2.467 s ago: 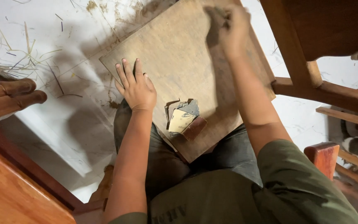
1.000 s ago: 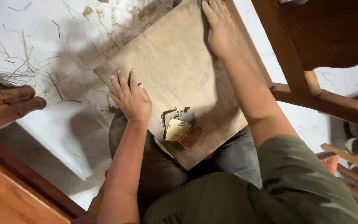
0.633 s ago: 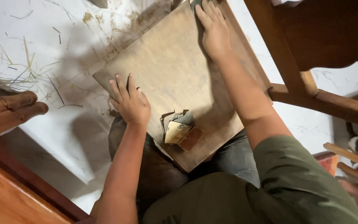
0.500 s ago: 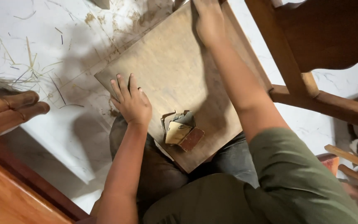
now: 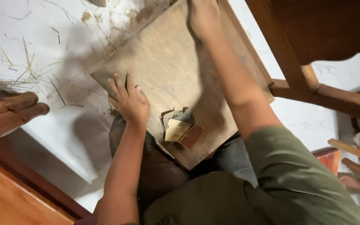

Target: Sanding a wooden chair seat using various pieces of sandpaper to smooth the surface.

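Note:
A worn, dusty wooden board [image 5: 167, 71] rests tilted on my lap. My left hand [image 5: 128, 100] lies flat on its left edge, fingers spread, holding nothing. My right hand [image 5: 205, 18] presses on the board's far end at the top of the view, its fingertips cut off by the frame. The grey sandpaper piece seen under them a moment earlier is out of sight. A small pile of folded sandpaper pieces [image 5: 182, 129], tan, grey and reddish-brown, sits on the board's near corner between my arms.
A dark wooden chair frame [image 5: 301, 79] stands close on the right, against the board's edge. Two turned wooden legs [image 5: 9, 110] lie at the left above an orange wooden surface [image 5: 9, 191]. Straw and sawdust [image 5: 21, 71] litter the white floor.
My right hand has slid from the board's upper right to its far end, up and leftward, until the fingertips left the frame. My left hand stays pressed on the board.

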